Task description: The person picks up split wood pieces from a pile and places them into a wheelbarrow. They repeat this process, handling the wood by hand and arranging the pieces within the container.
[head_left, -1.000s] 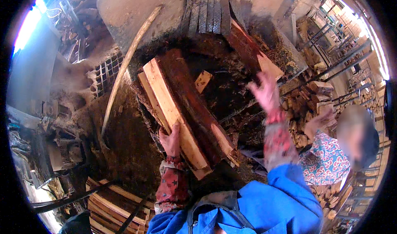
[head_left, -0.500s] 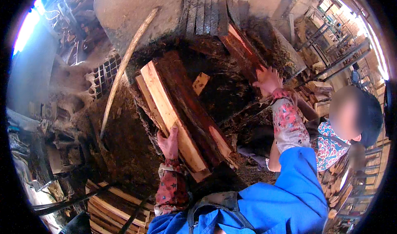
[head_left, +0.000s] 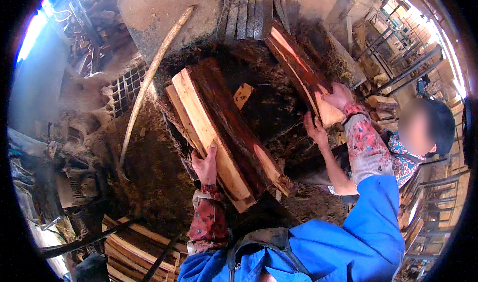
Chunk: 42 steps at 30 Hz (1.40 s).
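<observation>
My left hand point(head_left: 205, 166) curls round the left edge of a pale sawn wood slab point(head_left: 201, 120), its thumb on top and its fingers partly hidden at the side. Against that slab, to the right, lies a dark bark-covered wood slab point(head_left: 231, 112). Farther off on the right, my right hand point(head_left: 338, 96) is closed on the near end of a reddish wood slab point(head_left: 294, 65), which slants away to the upper left. A co-worker's hand point(head_left: 314, 128) touches the same end from its left side, below my right hand.
A small wood offcut point(head_left: 243, 96) lies between the slabs. At the left leans a long curved stick point(head_left: 149, 80), beside a metal grid point(head_left: 128, 90). Hanging strips point(head_left: 246, 18) stand at the far side. Stacked boards point(head_left: 132, 252) lie lower left; a co-worker point(head_left: 425, 127) is close on the right.
My right hand has moved right and closed over the reddish slab's near end. That slab has shifted toward the right. The co-worker's hand has come into view at its end. My left hand stays put.
</observation>
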Tool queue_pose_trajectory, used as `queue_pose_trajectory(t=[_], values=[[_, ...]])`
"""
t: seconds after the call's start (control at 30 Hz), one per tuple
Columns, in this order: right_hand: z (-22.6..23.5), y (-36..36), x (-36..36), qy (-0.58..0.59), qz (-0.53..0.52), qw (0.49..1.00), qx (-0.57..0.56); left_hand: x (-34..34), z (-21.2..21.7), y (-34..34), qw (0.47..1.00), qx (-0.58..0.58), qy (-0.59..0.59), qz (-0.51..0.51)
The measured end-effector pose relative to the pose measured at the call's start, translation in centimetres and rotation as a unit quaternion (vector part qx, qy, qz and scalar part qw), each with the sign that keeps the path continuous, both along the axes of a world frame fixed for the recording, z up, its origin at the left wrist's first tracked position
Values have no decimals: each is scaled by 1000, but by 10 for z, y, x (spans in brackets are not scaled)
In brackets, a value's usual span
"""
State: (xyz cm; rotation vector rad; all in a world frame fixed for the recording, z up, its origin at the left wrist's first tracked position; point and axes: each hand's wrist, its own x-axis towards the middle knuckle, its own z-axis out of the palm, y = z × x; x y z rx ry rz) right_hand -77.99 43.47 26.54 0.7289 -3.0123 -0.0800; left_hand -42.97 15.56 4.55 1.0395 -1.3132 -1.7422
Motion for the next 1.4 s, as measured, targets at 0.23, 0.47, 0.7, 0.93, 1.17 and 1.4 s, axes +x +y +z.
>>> queue_pose_trajectory(t=[0.23, 0.47, 0.7, 0.93, 1.17, 1.4], values=[[12, 39, 55, 7, 47, 993, -111, -3, 0, 1, 999, 34, 16, -13], [6, 81, 190, -133, 55, 907, -397, -1, 11, 1, 997, 57, 49, -14], [10, 114, 343, -84, 75, 791, -602, -5, 25, 8, 997, 35, -68, -29], [82, 191, 423, 133, 13, 776, -616, 1, -21, -24, 972, -75, -213, -66], [87, 353, 507, 387, -209, 697, -567, 10, 71, 65, 962, -90, -241, -94], [154, 619, 501, 356, -419, 714, -434, 16, 83, 129, 981, -111, -149, -53]])
